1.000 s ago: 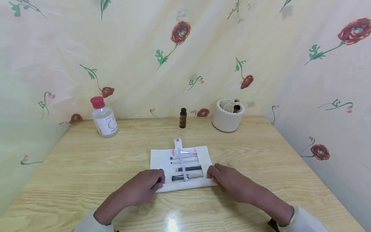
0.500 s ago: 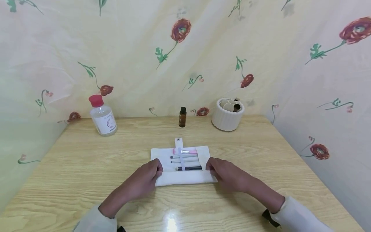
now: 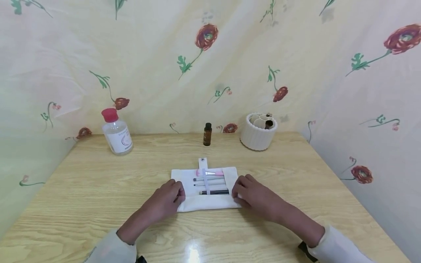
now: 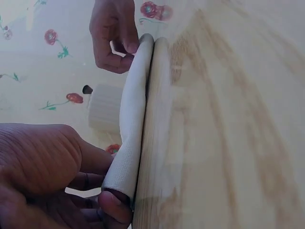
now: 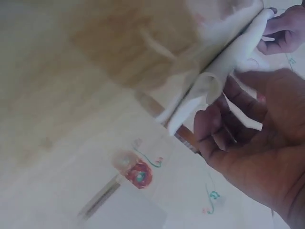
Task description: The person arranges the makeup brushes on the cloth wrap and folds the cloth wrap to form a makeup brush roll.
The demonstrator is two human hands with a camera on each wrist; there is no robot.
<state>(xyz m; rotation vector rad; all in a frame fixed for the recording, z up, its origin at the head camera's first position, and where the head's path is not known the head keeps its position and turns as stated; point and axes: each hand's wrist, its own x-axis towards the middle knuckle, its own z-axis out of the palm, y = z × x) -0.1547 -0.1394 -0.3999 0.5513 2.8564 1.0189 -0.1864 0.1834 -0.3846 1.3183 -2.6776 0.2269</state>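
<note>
A white fabric makeup brush roll (image 3: 210,203) lies on the table, its near edge folded over in a roll. Makeup brushes show in it under a pale strap, among them a pink one (image 3: 215,173) and a dark-handled one (image 3: 215,192). My left hand (image 3: 169,197) grips the left end of the folded edge; in the left wrist view a fingertip (image 4: 114,205) sits at the roll's open end. At the right end my right hand (image 3: 254,197) holds the fold with bent fingers, seen close in the right wrist view around the rolled cloth (image 5: 212,88).
Toward the back of the wooden table (image 3: 158,149) stand a clear bottle with a red cap (image 3: 117,135), a small brown bottle (image 3: 207,135) and a white ribbed brush holder (image 3: 257,135). A snap tab (image 3: 203,162) sticks out from the far edge of the brush roll. Floral cloth hangs behind.
The near edge of the brush roll has been folded away from me, covering the nearest brush. Both hands moved slightly forward with it, and the right hand has since shifted its fingers inward.
</note>
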